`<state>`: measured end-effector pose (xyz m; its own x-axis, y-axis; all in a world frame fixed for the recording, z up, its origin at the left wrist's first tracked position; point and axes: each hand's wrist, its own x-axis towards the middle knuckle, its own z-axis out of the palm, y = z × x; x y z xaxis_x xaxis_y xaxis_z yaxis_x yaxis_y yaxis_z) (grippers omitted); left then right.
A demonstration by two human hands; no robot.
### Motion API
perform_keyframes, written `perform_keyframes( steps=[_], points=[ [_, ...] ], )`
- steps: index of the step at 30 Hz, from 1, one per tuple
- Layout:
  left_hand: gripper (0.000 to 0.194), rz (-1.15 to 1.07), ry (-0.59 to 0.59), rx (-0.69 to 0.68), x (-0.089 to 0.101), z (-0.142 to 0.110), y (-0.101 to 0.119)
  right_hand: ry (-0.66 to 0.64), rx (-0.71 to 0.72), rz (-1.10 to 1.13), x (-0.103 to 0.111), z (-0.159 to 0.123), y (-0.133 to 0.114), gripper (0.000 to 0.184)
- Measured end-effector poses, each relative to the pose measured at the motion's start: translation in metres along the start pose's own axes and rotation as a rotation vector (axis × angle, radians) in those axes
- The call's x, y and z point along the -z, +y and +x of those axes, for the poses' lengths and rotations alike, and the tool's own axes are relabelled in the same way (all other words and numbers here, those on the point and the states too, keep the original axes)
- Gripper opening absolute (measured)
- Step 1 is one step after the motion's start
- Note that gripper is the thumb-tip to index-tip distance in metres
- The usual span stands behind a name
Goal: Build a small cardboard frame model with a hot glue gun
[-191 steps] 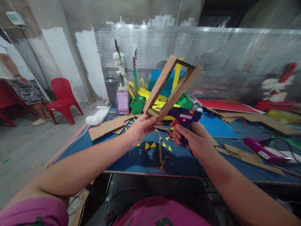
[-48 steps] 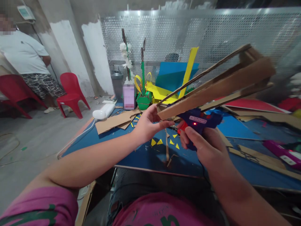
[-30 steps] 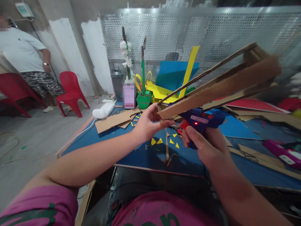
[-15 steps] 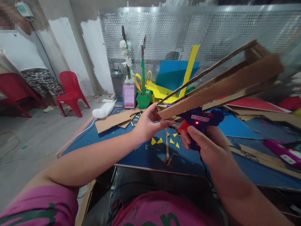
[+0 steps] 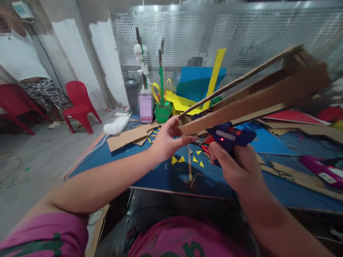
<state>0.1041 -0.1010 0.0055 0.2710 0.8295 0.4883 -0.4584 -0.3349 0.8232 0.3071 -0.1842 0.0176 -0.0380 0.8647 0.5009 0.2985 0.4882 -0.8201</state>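
Cardboard makes up the frame (image 5: pixel 254 94) that I hold up over the blue table (image 5: pixel 163 178). My left hand (image 5: pixel 168 140) is shut on its low end, and the other end tilts up to the right. My right hand (image 5: pixel 239 162) is wrapped around the glue gun (image 5: pixel 227 135), just under the frame. A little red light (image 5: pixel 222 139) glows on the gun. Yellow bits (image 5: pixel 174 160) lie on the table. A green pot (image 5: pixel 163 113) stands behind my left hand.
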Motion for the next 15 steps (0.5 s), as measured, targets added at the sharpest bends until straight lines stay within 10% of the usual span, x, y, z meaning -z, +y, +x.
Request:
perform_keyframes(
  steps=[15],
  points=[
    [0.068,0.01,0.003,-0.017,-0.0013,0.0011,0.0003,-0.081,-0.016,0.089,-0.0017,-0.0013,0.0005,0.036]
  ],
)
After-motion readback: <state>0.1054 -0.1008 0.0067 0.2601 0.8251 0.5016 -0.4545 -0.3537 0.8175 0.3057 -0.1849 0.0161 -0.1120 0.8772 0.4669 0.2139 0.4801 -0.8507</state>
